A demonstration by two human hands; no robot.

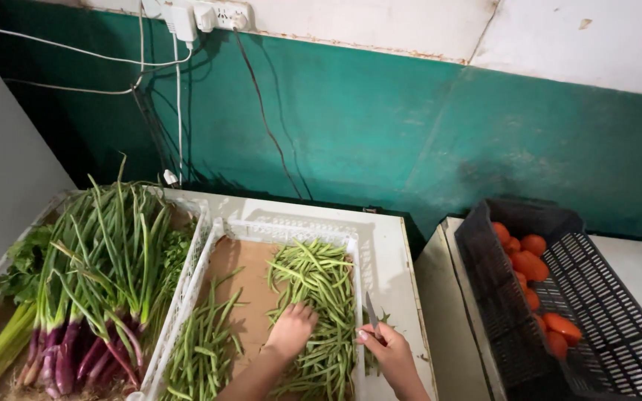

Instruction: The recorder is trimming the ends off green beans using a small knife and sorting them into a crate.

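My left hand (290, 330) reaches into a white plastic crate (284, 229) and closes over a pile of green beans (316, 286) on its right side. A second heap of green beans (203, 343) lies on the left of the crate, on brown cardboard. My right hand (388, 350) sits over the crate's right rim and grips a small knife (371, 310), blade pointing up and away from me.
To the left, another white crate (187, 278) holds purple spring onions (98, 275) and leafy greens (24, 263). A black crate (596, 297) with orange tomatoes (529, 263) stands on the right. Cables hang down the green wall (380, 126) from sockets.
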